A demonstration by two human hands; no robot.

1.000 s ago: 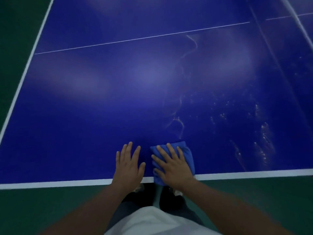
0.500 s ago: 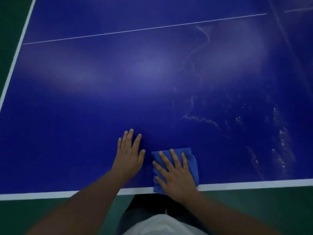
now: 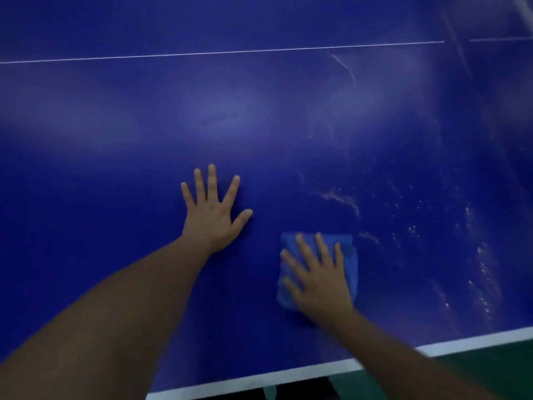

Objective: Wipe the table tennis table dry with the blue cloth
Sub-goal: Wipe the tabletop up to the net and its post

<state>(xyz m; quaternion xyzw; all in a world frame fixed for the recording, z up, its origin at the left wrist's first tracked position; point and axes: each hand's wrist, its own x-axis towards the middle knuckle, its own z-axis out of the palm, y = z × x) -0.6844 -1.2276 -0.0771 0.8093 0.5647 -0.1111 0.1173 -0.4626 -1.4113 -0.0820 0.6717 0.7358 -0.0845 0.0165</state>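
One near edge: white painted stripe (image 3: 288, 373) bordering the dark blue table tennis table (image 3: 115, 174)
Right hand (image 3: 320, 281): fingers spread straight, palm pressing flat on the small folded blue fabric cloth (image 3: 349, 256), not gripping it
Cloth place: on the table, a little inside the near edge
Cloth handling: looks soft, light and limp, likely to bunch; best driven under a flat palm, or pinched at a free corner
Left hand (image 3: 212, 215): fingers splayed open, flat on bare table, left of the cloth and apart from it
Water: pale streaks and droplets (image 3: 484, 272) right of and beyond the cloth; probably slick there
Far marking: thin white line (image 3: 202, 53) across the table
Writing: no brand, label or text readable
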